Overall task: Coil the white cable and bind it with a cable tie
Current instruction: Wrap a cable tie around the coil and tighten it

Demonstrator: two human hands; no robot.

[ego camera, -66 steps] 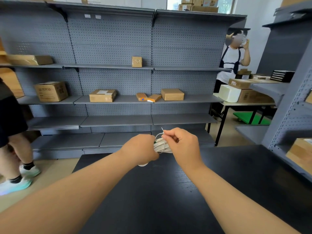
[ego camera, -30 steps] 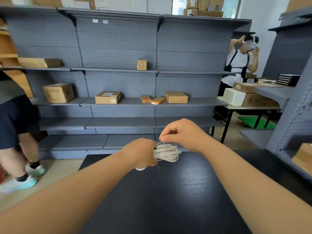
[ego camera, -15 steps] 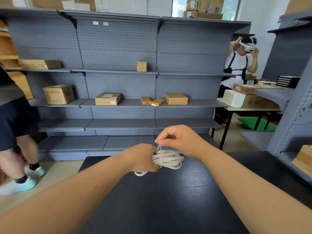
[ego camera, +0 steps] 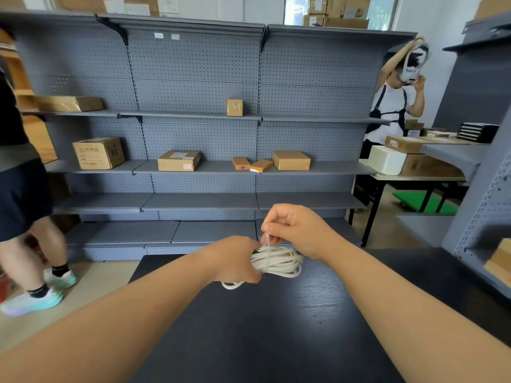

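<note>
The white cable [ego camera: 279,262] is wound into a flat bundle of several loops, held just above the far part of the black table [ego camera: 265,327]. My left hand [ego camera: 235,258] grips the bundle's left end, and one loop sticks out below its fist. A thin white cable tie [ego camera: 267,244] runs up from around the bundle. My right hand [ego camera: 293,228] pinches the tie's upper end between thumb and forefinger, directly above the coil.
Grey pegboard shelving [ego camera: 193,167] with several cardboard boxes stands beyond the table. A person's legs [ego camera: 36,244] are on the floor at the left. Another person [ego camera: 395,106] stands at the back right beside a table with boxes. A grey rack [ego camera: 486,203] lines the right side.
The camera view has shifted a little. My right hand kept its pinch on the tie, rose above the bundle and then came down slightly; the loops show more clearly to the right of my left fist.
</note>
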